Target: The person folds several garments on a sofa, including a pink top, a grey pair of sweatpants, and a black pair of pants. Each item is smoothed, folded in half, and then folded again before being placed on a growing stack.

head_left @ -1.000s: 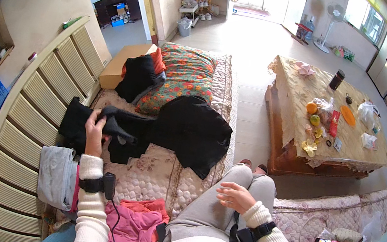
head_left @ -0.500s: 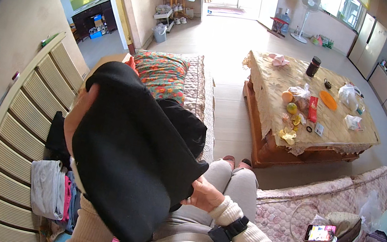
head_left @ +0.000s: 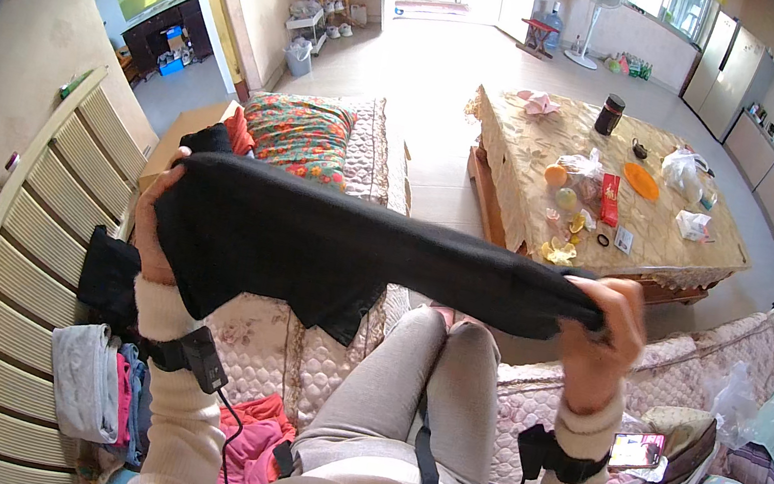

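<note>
A black cloth garment (head_left: pixel 357 237) is stretched across in front of me above my lap; its exact kind does not show clearly. My left hand (head_left: pixel 154 217) grips its wider end near the sofa back, fingers partly behind the cloth. At the other end my right hand (head_left: pixel 607 333), slightly blurred, is closed round the narrow, bunched part. Between them a loose section of the cloth hangs down over the quilted seat. Beside my left forearm lie folded clothes (head_left: pixel 89 382) in grey, pink and blue. Pink and red clothing (head_left: pixel 259 440) rests by my left hip.
A low table (head_left: pixel 524 142) with a cloth, fruit, bags and a dark jar stands ahead to the right. The slatted sofa back (head_left: pixel 31 287) is on my left, with a flowered pillow (head_left: pixel 302 137) farther along. A lit phone (head_left: pixel 637 451) lies at my right.
My right hand has moved right and up, drawing the black garment out lengthwise. It hung as a broad piece before; now my lap and the pink and red clothing show.
</note>
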A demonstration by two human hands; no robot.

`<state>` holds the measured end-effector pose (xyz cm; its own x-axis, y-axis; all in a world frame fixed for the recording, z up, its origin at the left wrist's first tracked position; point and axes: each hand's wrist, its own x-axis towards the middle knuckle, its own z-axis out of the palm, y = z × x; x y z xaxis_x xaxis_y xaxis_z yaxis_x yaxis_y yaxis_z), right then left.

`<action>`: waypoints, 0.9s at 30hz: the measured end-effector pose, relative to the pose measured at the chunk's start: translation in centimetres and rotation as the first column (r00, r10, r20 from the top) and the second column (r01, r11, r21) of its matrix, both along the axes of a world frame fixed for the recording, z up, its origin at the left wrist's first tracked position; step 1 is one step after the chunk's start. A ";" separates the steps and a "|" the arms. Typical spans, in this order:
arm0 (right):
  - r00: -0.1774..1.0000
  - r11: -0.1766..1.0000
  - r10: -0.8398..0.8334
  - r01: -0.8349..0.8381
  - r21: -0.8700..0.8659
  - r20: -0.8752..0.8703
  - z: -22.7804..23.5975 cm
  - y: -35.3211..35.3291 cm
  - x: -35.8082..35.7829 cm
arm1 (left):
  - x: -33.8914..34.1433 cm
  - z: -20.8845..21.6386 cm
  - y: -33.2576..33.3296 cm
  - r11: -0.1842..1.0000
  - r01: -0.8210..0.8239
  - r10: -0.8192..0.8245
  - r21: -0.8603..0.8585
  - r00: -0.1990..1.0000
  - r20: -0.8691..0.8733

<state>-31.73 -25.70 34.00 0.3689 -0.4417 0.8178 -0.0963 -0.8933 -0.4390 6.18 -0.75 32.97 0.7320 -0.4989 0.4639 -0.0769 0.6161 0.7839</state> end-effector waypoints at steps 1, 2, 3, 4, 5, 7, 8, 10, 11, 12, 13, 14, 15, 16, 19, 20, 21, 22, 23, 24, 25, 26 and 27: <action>0.998 0.997 -0.067 0.068 -0.047 0.020 0.7 0.4 -0.6 | 0.2 0.0 0.0 0.999 0.046 -0.045 0.001 0.991 -0.122; 0.991 0.988 -0.108 0.116 -0.104 0.076 1.1 0.7 -1.0 | 0.4 0.3 0.0 0.996 0.092 -0.089 -0.001 0.966 -0.244; 0.987 0.984 -0.131 0.140 -0.105 0.092 0.9 1.0 -1.4 | 0.3 0.4 0.0 0.986 0.162 -0.164 -0.029 0.948 -0.272; 0.987 0.986 -0.158 0.159 -0.056 0.011 0.4 1.1 -1.5 | 0.2 0.6 0.1 0.990 0.140 -0.137 -0.006 0.960 -0.245; 0.986 0.987 -0.160 0.159 -0.034 -0.037 -0.6 1.0 -1.2 | 0.1 0.6 0.2 0.989 0.146 -0.142 0.000 0.964 -0.225; 0.967 0.981 -0.086 0.123 0.147 -0.239 -3.7 0.4 -0.2 | -0.1 0.3 0.4 0.993 0.101 -0.089 0.058 0.978 -0.191; 0.948 0.968 0.005 0.075 0.238 -0.319 -5.7 0.7 0.3 | 0.0 -0.1 0.4 0.992 0.054 -0.033 0.115 0.984 -0.175; 0.863 0.860 0.159 0.117 0.496 -0.479 -10.2 2.5 0.9 | 0.3 -1.2 0.5 0.964 -0.060 0.081 0.258 0.994 -0.073; 0.826 0.881 0.221 0.058 0.469 -0.518 -12.4 3.9 0.9 | 0.6 -2.1 0.6 0.937 -0.125 0.126 0.325 0.992 0.018; 0.766 0.857 0.328 0.005 0.515 -0.553 -14.5 5.6 0.8 | 0.8 -3.2 0.6 0.898 -0.170 0.162 0.406 0.985 0.053; 0.662 0.812 0.439 -0.004 0.584 -0.607 -16.2 7.0 0.4 | 1.1 -4.1 1.2 0.885 -0.083 0.059 0.459 0.996 0.065; 0.645 0.774 0.516 -0.069 0.629 -0.563 -17.7 8.0 0.1 | 1.3 -4.8 1.9 0.829 -0.109 0.082 0.548 0.994 0.074; 0.636 0.748 0.563 -0.119 0.653 -0.528 -18.8 8.2 0.0 | 1.6 -5.7 2.5 0.763 -0.200 0.082 0.615 0.973 0.214; 0.577 0.716 0.612 -0.115 0.688 -0.541 -19.7 8.0 -0.1 | 1.7 -6.4 3.2 0.718 -0.289 0.059 0.634 0.932 0.358; 0.661 0.577 0.641 -0.081 0.812 -0.390 -21.0 6.1 -1.3 | 1.9 -8.4 4.8 0.483 -0.549 0.045 0.682 0.794 0.607; 0.704 0.578 0.579 0.002 0.816 -0.412 -21.4 5.4 -1.7 | 1.8 -8.8 5.3 0.433 -0.615 0.054 0.659 0.748 0.662; 0.744 0.610 0.471 0.112 0.784 -0.473 -21.9 4.5 -2.1 | 1.7 -9.1 5.8 0.375 -0.646 0.061 0.665 0.733 0.677; 0.778 0.636 0.362 0.198 0.746 -0.514 -22.6 3.7 -2.6 | 1.6 -9.3 6.1 0.376 -0.661 0.070 0.649 0.719 0.691; 0.821 0.593 0.207 0.328 0.736 -0.533 -23.5 2.7 -3.1 | 1.5 -9.3 6.3 0.368 -0.673 0.085 0.642 0.712 0.697; 0.842 0.552 0.045 0.427 0.716 -0.538 -24.6 1.6 -3.7 | 1.3 -9.2 6.4 0.346 -0.687 0.103 0.639 0.704 0.702; 0.829 0.477 -0.085 0.521 0.708 -0.553 -25.9 0.6 -4.3 | 1.2 -9.0 6.5 0.337 -0.717 0.095 0.610 0.671 0.736; 0.817 0.437 -0.219 0.571 0.695 -0.533 -27.4 -0.6 -4.7 | 1.1 -8.6 6.5 0.357 -0.731 0.078 0.581 0.643 0.762; 0.794 0.368 -0.237 0.606 0.705 -0.560 -29.2 -2.0 -4.4 | 1.0 -8.2 6.4 0.355 -0.756 0.077 0.551 0.611 0.788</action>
<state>-36.13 -27.73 4.82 0.0572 -0.9853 -0.1613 -0.6353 0.0887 -0.7672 7.17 5.64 24.73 0.7139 -0.5528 0.4298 -0.6984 -0.5178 0.4941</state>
